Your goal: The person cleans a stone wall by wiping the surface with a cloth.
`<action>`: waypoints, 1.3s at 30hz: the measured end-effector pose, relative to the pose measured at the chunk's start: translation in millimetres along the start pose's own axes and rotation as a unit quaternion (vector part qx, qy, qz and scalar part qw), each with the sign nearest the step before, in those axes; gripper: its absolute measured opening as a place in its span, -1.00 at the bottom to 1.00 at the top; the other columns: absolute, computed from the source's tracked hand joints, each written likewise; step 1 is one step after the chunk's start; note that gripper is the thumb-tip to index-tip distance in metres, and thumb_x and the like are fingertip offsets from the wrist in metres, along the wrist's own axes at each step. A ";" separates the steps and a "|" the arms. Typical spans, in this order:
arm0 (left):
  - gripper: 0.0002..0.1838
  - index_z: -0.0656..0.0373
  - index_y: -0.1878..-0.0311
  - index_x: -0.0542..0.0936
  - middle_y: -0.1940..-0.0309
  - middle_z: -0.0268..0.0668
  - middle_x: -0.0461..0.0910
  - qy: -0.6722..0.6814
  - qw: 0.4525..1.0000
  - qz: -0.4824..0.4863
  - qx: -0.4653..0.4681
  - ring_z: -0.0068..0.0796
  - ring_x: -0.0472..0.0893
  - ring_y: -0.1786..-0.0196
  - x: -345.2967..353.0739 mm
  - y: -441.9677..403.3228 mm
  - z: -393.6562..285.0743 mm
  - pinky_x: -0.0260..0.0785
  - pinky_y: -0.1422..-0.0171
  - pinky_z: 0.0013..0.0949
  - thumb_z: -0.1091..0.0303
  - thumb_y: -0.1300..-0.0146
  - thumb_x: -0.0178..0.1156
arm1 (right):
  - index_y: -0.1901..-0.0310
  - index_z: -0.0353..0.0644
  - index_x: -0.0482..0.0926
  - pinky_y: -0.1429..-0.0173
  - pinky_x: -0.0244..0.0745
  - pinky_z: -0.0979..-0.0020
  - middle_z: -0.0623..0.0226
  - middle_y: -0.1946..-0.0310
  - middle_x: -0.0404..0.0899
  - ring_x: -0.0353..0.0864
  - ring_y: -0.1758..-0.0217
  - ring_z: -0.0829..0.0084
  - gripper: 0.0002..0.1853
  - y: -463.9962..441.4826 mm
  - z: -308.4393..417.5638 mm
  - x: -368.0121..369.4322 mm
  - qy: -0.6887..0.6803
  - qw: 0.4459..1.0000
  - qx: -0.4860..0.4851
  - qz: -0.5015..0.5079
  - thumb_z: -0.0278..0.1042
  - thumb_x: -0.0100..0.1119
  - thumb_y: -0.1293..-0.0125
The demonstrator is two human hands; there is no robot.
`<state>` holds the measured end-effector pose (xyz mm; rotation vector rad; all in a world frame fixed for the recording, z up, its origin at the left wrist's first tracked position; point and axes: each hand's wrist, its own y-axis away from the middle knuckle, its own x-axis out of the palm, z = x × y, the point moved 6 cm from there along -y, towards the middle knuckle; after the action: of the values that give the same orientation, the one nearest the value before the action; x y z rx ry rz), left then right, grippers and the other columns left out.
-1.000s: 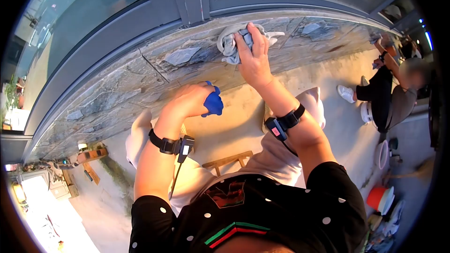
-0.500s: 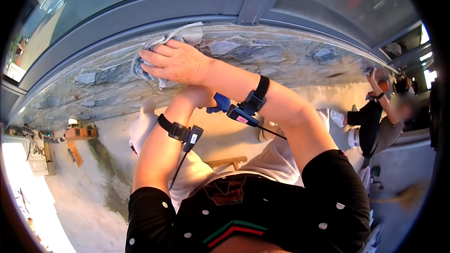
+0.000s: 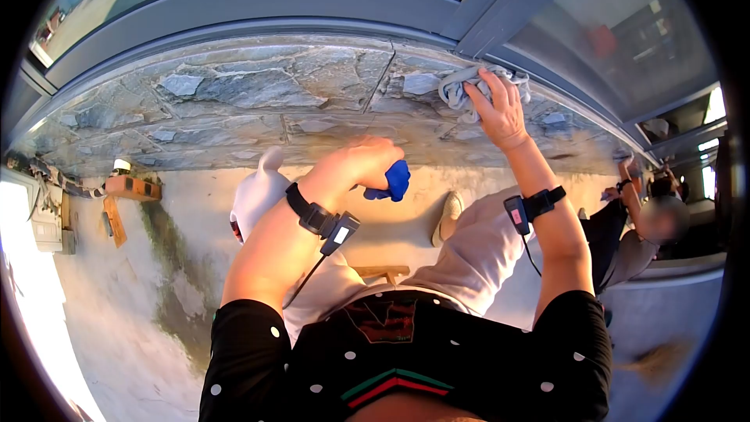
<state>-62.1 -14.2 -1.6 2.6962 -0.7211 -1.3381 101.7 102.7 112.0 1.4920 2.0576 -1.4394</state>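
Note:
My right hand [image 3: 498,113] presses a grey cloth [image 3: 461,94] against the rough stone facing [image 3: 258,86] just below the window frame. Its fingers are spread over the bunched fabric. Lower and to the left, my left hand [image 3: 371,158] is curled beside the bottom of the stonework. A small crumpled blue cloth [image 3: 393,182] pokes out of that fist; most of the left fingers are hidden from view.
Above the stone runs a grey metal window frame [image 3: 312,4] with glass panes. A reddish brick block [image 3: 134,187] lies on the floor at left. Another person [image 3: 625,234] works along the same wall at right. A wooden stool [image 3: 380,272] is under me.
My right hand has slid the grey cloth along the stone from left to right, uncrossing my arms. My left hand has shifted slightly right, still with the blue cloth.

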 end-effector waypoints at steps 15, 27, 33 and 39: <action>-0.73 0.14 0.21 0.69 0.41 -0.21 0.74 0.675 0.705 -0.003 0.218 -0.36 0.72 0.41 26.7 10.1 30.8 0.55 0.32 -0.28 0.41 0.06 0.41 | 0.13 0.06 0.63 -0.16 0.43 0.37 0.47 -0.20 0.49 0.46 -0.23 0.47 -0.79 -275.0 252.8 68.2 -0.154 0.946 -0.285 0.005 -0.29 0.22 -0.17; -0.91 0.09 0.35 0.74 0.60 -0.35 0.69 0.068 0.994 -0.059 0.066 -0.47 0.64 0.60 -3.7 -7.4 0.5 0.55 0.44 -0.26 0.38 -0.05 0.31 | 0.03 0.13 0.62 -0.12 0.44 0.34 0.49 -0.28 0.47 0.51 -0.18 0.46 -0.67 -134.2 145.1 55.1 -0.096 0.959 -0.263 -0.039 -0.22 0.25 -0.12; -0.81 0.12 0.32 0.73 0.42 -0.16 0.73 0.029 0.986 0.150 -0.071 -0.30 0.72 0.50 14.2 -28.3 -14.0 0.58 0.34 -0.25 0.24 -0.03 0.39 | 0.09 0.15 0.61 -0.09 0.43 0.36 0.55 -0.19 0.47 0.50 -0.14 0.49 -0.70 -27.8 49.8 30.0 -0.051 0.983 -0.177 -0.008 -0.24 0.27 -0.08; -0.74 0.26 0.29 0.68 0.47 -0.17 0.71 0.116 0.985 0.129 -0.013 -0.36 0.75 0.46 5.0 -31.9 -34.6 0.61 0.37 -0.27 0.24 -0.13 0.43 | 0.04 0.13 0.60 -0.05 0.45 0.35 0.48 -0.12 0.47 0.53 -0.10 0.41 -0.65 57.1 -35.8 -1.5 0.016 0.996 -0.009 0.087 -0.35 0.29 -0.08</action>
<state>-20.8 6.5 8.6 2.5683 -0.9756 -0.9505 161.4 130.6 98.0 1.6506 1.8990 -1.3375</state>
